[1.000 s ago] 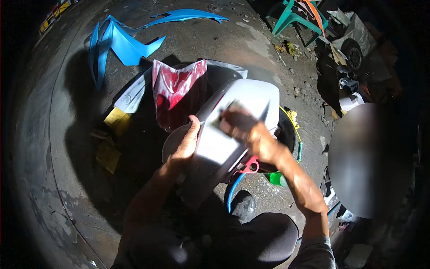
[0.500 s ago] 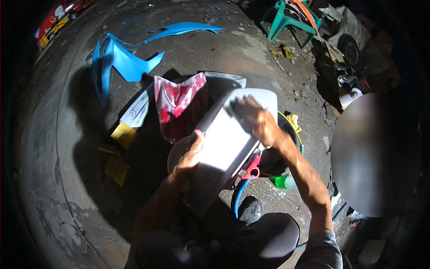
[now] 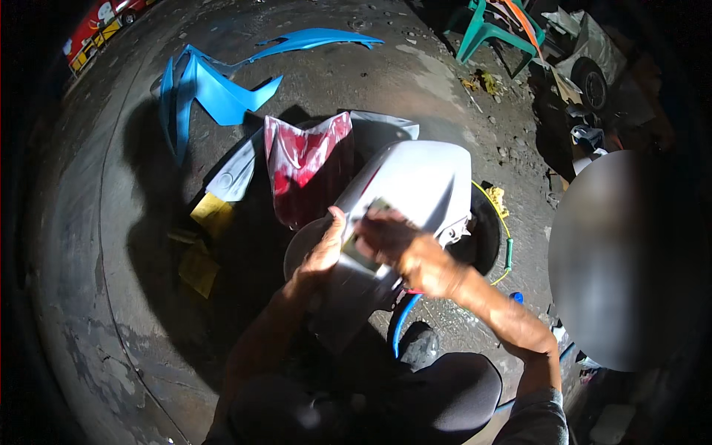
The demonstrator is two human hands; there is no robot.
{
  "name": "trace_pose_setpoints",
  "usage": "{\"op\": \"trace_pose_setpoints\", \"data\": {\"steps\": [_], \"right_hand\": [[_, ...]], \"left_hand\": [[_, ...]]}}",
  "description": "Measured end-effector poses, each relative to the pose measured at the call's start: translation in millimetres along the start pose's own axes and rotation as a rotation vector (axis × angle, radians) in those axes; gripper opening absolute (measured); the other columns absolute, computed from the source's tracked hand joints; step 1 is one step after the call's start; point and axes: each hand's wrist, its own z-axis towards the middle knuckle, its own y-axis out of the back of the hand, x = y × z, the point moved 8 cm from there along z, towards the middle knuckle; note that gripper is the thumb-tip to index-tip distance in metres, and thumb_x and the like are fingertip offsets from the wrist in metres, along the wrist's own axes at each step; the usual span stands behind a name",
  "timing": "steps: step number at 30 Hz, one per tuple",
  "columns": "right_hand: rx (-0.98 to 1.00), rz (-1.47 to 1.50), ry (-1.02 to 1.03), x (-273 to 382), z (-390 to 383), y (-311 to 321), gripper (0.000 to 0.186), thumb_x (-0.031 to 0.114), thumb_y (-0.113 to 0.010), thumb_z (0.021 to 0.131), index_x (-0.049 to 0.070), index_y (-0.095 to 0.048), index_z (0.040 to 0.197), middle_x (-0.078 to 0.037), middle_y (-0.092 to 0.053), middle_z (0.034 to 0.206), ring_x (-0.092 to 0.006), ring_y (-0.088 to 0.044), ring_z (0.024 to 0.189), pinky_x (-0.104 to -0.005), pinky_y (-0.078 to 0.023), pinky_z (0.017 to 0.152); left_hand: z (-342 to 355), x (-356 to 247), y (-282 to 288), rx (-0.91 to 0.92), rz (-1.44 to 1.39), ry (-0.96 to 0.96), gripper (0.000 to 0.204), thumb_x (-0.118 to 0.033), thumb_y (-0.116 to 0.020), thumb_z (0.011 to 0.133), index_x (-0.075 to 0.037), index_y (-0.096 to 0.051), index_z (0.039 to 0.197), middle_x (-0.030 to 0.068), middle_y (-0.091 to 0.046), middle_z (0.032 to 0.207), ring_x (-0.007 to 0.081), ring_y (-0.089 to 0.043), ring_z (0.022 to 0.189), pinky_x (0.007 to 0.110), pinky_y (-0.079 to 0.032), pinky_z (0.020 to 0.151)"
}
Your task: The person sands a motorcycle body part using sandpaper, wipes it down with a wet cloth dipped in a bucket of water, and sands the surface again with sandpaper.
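Observation:
A large white curved body panel (image 3: 419,182) lies tilted in front of me, its near end over my lap. My left hand (image 3: 325,251) grips its left edge, thumb on top. My right hand (image 3: 397,245), blurred by motion, presses a small grey sheet (image 3: 358,256) flat against the panel's surface, close beside the left hand. Behind the panel leans a glossy red panel (image 3: 304,159).
Blue body panels (image 3: 211,93) lie on the wet concrete at the far left, with a white panel (image 3: 233,178) and yellow sheets (image 3: 200,263) nearer. A black basin (image 3: 489,237) sits right of the panel. A person (image 3: 623,259) is at the right; a green chair (image 3: 482,33) stands behind.
My right hand slid from the panel's upper part down toward my left hand. The white panel shifted and tilted slightly in my grip.

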Motion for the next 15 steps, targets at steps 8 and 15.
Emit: {"op": "trace_pose_setpoints", "data": {"steps": [8, 15], "right_hand": [[-0.126, -0.112, -0.241, -77, -7, 51, 0.059, -0.001, -0.057, 0.063, 0.002, -0.056, 0.121, -0.021, -0.052, 0.127, -0.0345, -0.043, 0.123, -0.0362, -0.035, 0.104], [0.246, 0.329, 0.003, 38, -7, -23, 0.044, 0.021, -0.052, 0.082, 0.005, -0.055, 0.123, -0.017, -0.044, 0.136, -0.029, -0.033, 0.133, -0.0343, -0.028, 0.11]], "left_hand": [[4, 23, 4, 0.105, -0.255, 0.105, 0.08, -0.067, -0.024, 0.087, -0.006, -0.034, 0.138, 0.0059, -0.049, 0.128, 0.016, -0.047, 0.116, 0.032, -0.037, 0.1], [-18, 7, -35, 0.6, -0.81, 0.223, 0.07, -0.064, -0.032, 0.088, -0.008, -0.048, 0.126, 0.0055, -0.061, 0.1, 0.015, -0.059, 0.09, 0.03, -0.048, 0.082]]}}
